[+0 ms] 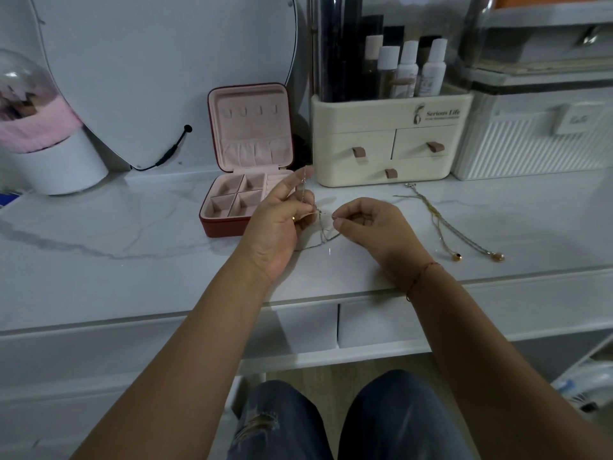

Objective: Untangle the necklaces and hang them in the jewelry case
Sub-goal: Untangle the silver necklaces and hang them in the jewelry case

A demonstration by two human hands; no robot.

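Both hands pinched a thin chain (323,232) above the marble table (132,260): left hand (282,224), right hand (371,227). Two necklaces (457,227) lay right; the jewelry case (245,174) stood open.

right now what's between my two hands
In the head view, a tangled chain hangs between the left hand and the right hand, both pinching it, its loose end lying on the marble tabletop.

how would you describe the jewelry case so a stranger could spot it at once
On the marble tabletop, look just left of the cream drawer organizer. The jewelry case sits open there: red outside, pink inside, the only box with a raised lid.
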